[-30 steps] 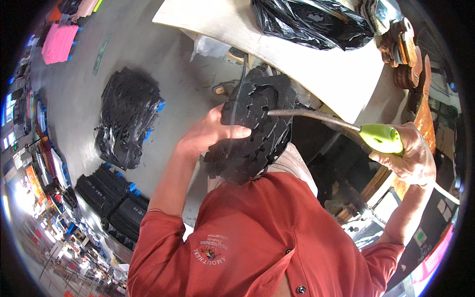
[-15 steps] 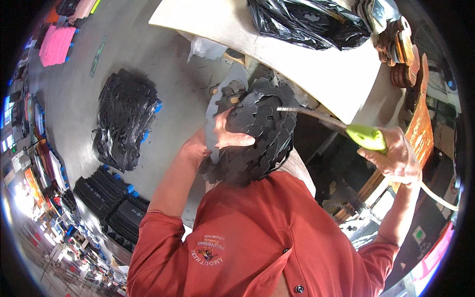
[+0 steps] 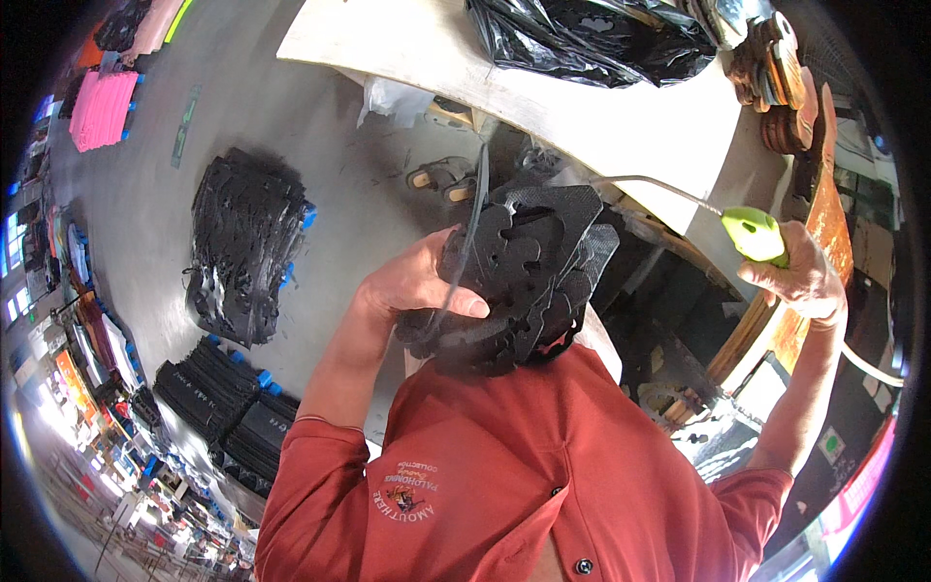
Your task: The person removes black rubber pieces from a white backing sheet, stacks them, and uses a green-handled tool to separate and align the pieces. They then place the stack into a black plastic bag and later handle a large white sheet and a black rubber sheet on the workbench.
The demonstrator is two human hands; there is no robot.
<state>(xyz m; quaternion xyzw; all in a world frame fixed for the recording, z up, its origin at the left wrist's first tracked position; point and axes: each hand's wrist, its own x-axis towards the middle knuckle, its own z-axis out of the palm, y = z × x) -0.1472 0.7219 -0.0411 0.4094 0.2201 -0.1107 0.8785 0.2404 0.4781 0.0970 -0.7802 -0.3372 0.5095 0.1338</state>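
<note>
My left hand [image 3: 423, 287] grips a bundle of black die-cut sheets [image 3: 529, 247] in front of my chest, its thumb pressed against their face. A thin grey strip or sheet [image 3: 475, 209], seen nearly edge-on and partly blurred, rises by the thumb. The fingers behind the bundle are hidden. Off to the right, my right hand [image 3: 807, 276] is closed round the green handle of a tool [image 3: 753, 236]. The tool's long thin metal shaft reaches left to the upper right edge of the sheets; contact cannot be made out. A pale cord or hose [image 3: 871, 369] trails below that hand.
A pale tabletop [image 3: 407, 47] spans the far side, with a black plastic bag [image 3: 592, 44] on it. Shoe-sole-shaped pieces [image 3: 771, 68] are stacked at far right. Black sheet stacks [image 3: 244, 247] stand on the floor at left, near sandals [image 3: 438, 177] under the table.
The grey piece has turned from face-on to nearly edge-on. My right hand and the tool have moved right and slightly up. The black sheets have shifted and tilted in my left hand.
</note>
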